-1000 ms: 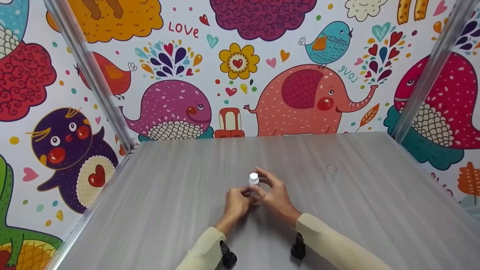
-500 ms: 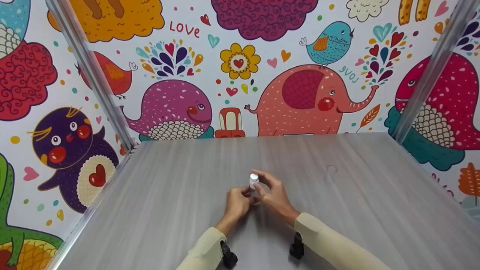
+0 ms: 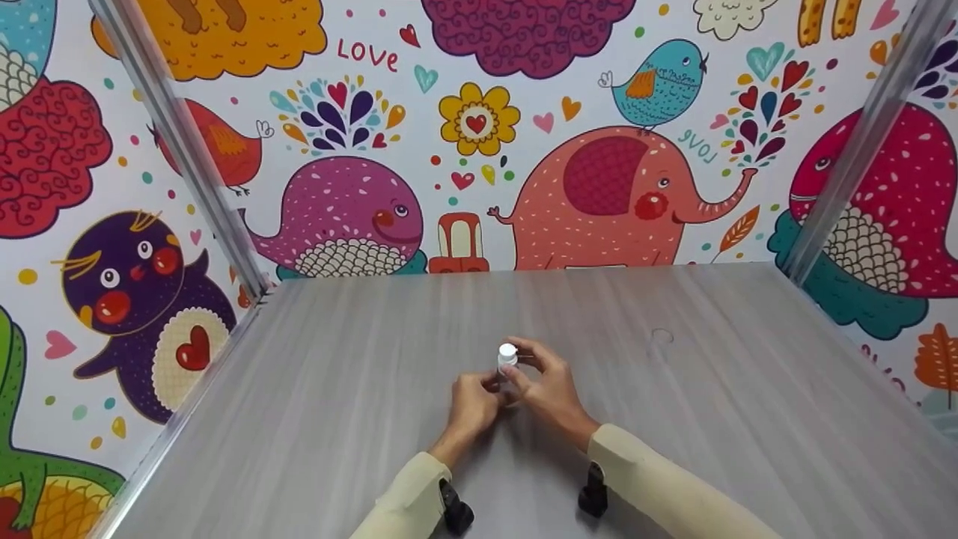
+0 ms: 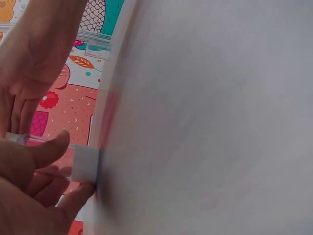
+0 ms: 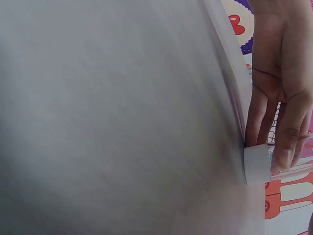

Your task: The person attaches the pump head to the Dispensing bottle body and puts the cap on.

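Observation:
A small bottle with a white top stands upright between both hands near the table's middle. Wrist views show its clear lower tube and a broad white end resting at the tabletop. My left hand pinches this lower part; in the left wrist view its thumb lies across the clear tube, one fingertip at the white end. Higher up, my right hand holds the bottle with its thumb in front and fingers behind. The right palm and fingers partly hide the bottle's body from the head view.
A clear, round-rimmed container stands on the grey wood-grain table, right of the hands. Metal posts and printed cartoon walls border the table at the back and sides. Dark wrist devices sit at both cuffs.
Thumb and fingers of my right hand have shifted slightly round the bottle's upper part, and its white top has moved a little. My left hand has stayed in place.

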`<state>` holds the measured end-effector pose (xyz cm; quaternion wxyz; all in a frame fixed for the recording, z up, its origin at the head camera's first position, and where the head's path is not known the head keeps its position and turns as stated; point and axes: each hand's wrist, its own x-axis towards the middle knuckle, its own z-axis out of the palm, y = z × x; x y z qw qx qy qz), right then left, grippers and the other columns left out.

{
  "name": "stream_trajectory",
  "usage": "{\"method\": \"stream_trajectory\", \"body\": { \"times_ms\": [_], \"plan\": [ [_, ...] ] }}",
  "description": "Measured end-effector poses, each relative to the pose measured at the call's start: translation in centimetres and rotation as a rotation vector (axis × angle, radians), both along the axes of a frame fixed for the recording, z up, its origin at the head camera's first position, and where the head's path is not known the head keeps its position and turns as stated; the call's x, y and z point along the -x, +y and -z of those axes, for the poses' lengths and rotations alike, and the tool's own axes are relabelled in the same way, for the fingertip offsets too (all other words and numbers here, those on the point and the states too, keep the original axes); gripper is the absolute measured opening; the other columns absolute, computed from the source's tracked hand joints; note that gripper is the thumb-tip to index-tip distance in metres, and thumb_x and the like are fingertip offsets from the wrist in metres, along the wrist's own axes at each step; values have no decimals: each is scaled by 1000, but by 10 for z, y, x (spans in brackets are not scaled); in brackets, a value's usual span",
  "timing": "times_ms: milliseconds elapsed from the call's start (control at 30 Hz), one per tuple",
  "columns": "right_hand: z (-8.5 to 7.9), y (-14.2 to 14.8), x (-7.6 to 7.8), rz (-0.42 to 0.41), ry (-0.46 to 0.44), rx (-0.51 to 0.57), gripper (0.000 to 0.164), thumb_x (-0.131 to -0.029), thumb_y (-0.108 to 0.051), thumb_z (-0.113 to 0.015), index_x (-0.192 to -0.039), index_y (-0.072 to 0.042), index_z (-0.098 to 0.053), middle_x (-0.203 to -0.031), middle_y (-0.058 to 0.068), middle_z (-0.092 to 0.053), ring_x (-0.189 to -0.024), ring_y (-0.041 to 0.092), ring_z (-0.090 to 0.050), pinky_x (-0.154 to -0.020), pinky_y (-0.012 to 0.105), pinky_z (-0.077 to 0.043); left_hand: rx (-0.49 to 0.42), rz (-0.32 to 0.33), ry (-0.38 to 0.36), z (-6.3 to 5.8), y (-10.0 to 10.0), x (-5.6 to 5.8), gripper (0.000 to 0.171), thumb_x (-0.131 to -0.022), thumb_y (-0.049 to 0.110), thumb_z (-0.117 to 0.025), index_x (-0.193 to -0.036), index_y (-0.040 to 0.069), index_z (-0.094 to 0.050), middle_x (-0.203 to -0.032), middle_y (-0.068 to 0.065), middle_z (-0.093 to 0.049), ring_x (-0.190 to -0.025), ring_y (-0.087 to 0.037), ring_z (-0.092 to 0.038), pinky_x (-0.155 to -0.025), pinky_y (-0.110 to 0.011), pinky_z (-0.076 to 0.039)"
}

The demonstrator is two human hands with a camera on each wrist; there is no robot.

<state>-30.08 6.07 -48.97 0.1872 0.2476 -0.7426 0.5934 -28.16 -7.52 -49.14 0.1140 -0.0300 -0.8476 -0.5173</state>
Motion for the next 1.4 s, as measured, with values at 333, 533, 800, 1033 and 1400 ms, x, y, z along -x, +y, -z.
{"method": "stream_trajectory", "body": {
  "times_ms": [333,533,800,1033,1400],
  "plan": [
    [-3,4,0,-29,3,-25,45,-94,-7,-68,-137,-7,-54,-134,13,-60,-129,30,-57,-111,40,-45,-17,6,-27,-1,1,0,24,-77,6,-83,-99,-2,-78,-97,-16,-78,-89,-26,-74,-76,-36,-60],
    [0,3,0,-79,16,-30,45,-95,6,-59,-139,-5,-54,-140,13,-58,-133,31,-53,-112,44,-42,-22,-15,-32,1,1,1,26,-75,2,-83,-101,-2,-78,-98,-18,-77,-89,-27,-75,-80,-39,-60],
    [1,2,-3,-43,42,-49,40,-94,9,-59,-132,-3,-59,-127,13,-64,-121,30,-62,-104,40,-50,-26,-19,-15,1,1,1,29,-74,2,-83,-102,-3,-77,-96,-20,-77,-87,-28,-75,-78,-39,-60],
    [3,2,-1,-16,71,-32,36,-93,3,-66,-128,-2,-61,-122,11,-67,-115,28,-65,-100,38,-53,-6,-13,-7,1,1,1,23,-75,1,-82,-97,-3,-78,-94,-18,-77,-87,-27,-75,-78,-39,-60],
    [-3,1,-8,8,40,-28,44,-88,1,-72,-129,4,-56,-122,19,-63,-113,34,-65,-100,47,-52,-3,0,10,2,0,1,21,-75,3,-83,-96,1,-79,-92,-15,-78,-84,-23,-74,-73,-35,-60]
  ]
}}
